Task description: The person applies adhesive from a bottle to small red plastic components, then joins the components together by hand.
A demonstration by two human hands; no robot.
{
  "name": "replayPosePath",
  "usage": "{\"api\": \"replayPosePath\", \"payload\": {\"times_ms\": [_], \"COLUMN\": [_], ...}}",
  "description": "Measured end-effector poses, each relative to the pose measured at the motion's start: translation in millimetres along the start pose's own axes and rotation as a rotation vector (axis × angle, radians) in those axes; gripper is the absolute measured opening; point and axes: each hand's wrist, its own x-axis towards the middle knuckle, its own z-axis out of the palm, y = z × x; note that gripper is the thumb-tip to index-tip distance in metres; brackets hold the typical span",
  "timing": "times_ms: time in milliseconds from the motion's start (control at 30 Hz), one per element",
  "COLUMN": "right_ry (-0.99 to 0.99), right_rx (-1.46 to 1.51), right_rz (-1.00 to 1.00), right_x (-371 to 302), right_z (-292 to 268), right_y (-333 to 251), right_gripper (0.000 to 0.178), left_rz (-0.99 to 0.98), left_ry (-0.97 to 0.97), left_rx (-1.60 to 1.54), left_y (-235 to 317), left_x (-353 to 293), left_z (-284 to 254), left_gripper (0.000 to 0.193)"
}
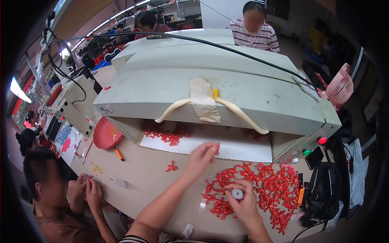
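My left hand (201, 158) is raised near the front edge of a white sheet (239, 149) in the opening of a large grey box-like machine. Its fingertips are closed around a small red plastic piece (217, 150), mostly hidden by them. Over a heap of red plastic figures (279, 187) on the table, my right hand (244, 202) grips a small whitish bottle (237, 194), whose round end shows. More red pieces (172, 138) lie on the sheet's left part. One loose red figure (171, 166) rests on the table left of my left hand.
The grey machine (174, 87) spans the far side, with a cream curved handle (241, 115). At left stand a red bowl (107, 135), an orange marker (119, 154) and another small bottle (119, 183). A co-worker (60, 202) sits there. Black bag (324, 190) at right.
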Motion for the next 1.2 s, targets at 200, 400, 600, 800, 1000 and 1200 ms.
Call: {"api": "replayPosePath", "payload": {"times_ms": [200, 400, 600, 800, 1000, 1200], "right_ry": [0.093, 0.039, 0.079, 0.015, -0.111, 0.005], "right_rx": [0.104, 0.529, 0.874, 0.594, 0.555, 0.38], "right_rz": [-0.001, 0.207, 0.294, 0.268, 0.319, 0.222], "right_x": [-7, -9, 1, 10, 5, -3], "right_z": [11, 19, 32, 27, 5, -6], "right_y": [-10, -11, -23, -18, -11, -6], "right_gripper": [0.038, 0.019, 0.009, 0.025, 0.024, 0.024], "left_rz": [-0.032, 0.24, -0.008, -0.114, -0.248, -0.318], "left_ry": [-0.076, -0.148, -0.109, -0.011, -0.014, 0.01], "left_rx": [-0.032, 0.23, -0.352, -0.414, -0.699, -0.748], "left_y": [5, 8, 21, 3, -10, -11], "left_x": [-93, -107, -111, -95, -99, -100], "left_z": [17, 14, 13, 7, -1, -2], "left_gripper": [0.023, 0.027, 0.028, 0.021, 0.028, 0.031]}}
